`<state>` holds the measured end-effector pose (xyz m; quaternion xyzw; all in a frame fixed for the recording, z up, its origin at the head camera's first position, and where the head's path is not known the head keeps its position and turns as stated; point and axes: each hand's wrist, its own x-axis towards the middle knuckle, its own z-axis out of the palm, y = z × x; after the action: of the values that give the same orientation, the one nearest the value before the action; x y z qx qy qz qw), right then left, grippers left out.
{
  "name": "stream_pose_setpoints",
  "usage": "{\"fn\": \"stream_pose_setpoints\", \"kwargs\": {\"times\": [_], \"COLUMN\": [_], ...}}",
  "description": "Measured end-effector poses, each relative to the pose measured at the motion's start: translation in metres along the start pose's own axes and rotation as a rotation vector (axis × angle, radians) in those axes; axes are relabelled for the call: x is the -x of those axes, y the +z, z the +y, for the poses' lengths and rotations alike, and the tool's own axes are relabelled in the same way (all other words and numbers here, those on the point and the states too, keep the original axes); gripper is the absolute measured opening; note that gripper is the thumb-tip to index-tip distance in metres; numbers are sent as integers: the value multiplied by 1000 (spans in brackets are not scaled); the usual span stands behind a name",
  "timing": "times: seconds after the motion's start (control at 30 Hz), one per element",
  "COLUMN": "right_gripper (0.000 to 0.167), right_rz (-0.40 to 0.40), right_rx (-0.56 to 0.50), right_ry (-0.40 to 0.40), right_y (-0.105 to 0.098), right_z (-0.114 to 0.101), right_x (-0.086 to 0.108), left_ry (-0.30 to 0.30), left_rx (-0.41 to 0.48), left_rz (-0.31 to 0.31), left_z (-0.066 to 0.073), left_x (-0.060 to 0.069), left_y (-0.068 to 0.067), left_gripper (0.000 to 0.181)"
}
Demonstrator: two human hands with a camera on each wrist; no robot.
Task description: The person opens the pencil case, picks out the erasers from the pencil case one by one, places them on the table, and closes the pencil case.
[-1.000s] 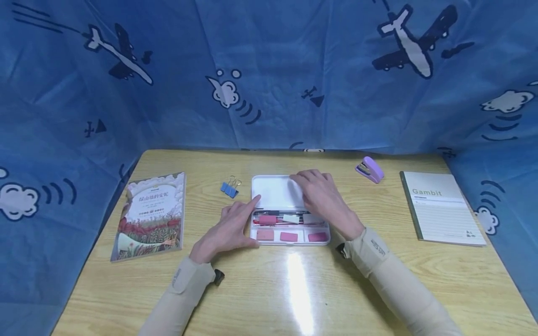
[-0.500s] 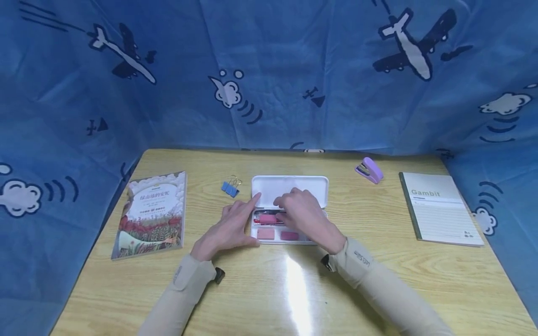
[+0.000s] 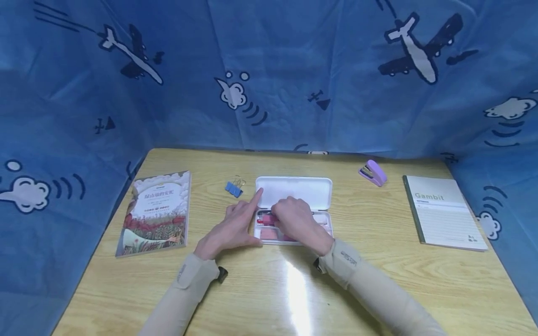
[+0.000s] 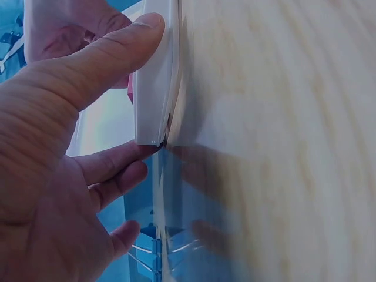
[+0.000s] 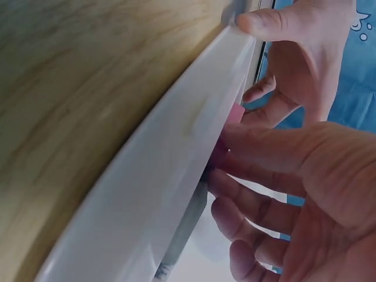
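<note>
A white pencil case (image 3: 294, 189) lies open on the table, its lid tipped back. My left hand (image 3: 231, 231) rests at its left end, the thumb on the front wall and the straight index finger reaching to the hinge corner and lid. With my right hand (image 3: 297, 221) I reach into the rear compartment, thumb and index finger around a dark pink eraser (image 5: 220, 154), mostly hidden. Pens lie in that compartment, along with a whitish eraser (image 3: 320, 218) at its right. Another pink eraser (image 3: 269, 233) sits front left; my right hand covers most of the other front sections.
Blue binder clips (image 3: 234, 188) lie behind my left hand. A book (image 3: 157, 212) is at the left of the wooden table (image 3: 252, 298). A purple stapler (image 3: 372, 173) stands at the back right, with a notebook (image 3: 445, 212) farther right. Blue cloth (image 3: 273, 93) hangs behind.
My right hand has left the lid and come down leftward into the rear compartment, its fingers reaching the pink eraser. My left hand keeps its place on the case. The head view has shifted slightly.
</note>
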<state>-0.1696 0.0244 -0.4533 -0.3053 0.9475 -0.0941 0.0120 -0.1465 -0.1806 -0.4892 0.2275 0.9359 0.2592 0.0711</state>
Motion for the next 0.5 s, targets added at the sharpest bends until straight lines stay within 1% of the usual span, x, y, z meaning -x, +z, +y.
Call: {"fn": "stream_pose_setpoints", "kwargs": {"times": [0.2, 0.33, 0.5], "right_gripper": [12, 10, 8], "right_rz": [0, 8, 68], "right_rx": [20, 5, -26], "right_ry": [4, 10, 6], "right_y": [4, 5, 1], "right_z": [1, 4, 10], "right_x": [-3, -2, 2], "left_ry": [-2, 1, 2], "left_rx": [5, 7, -3], "left_rz": [3, 2, 4], "left_z": [0, 0, 0], "left_x": [-1, -1, 0], "left_y": [1, 1, 0], "left_gripper": [146, 146, 147]}}
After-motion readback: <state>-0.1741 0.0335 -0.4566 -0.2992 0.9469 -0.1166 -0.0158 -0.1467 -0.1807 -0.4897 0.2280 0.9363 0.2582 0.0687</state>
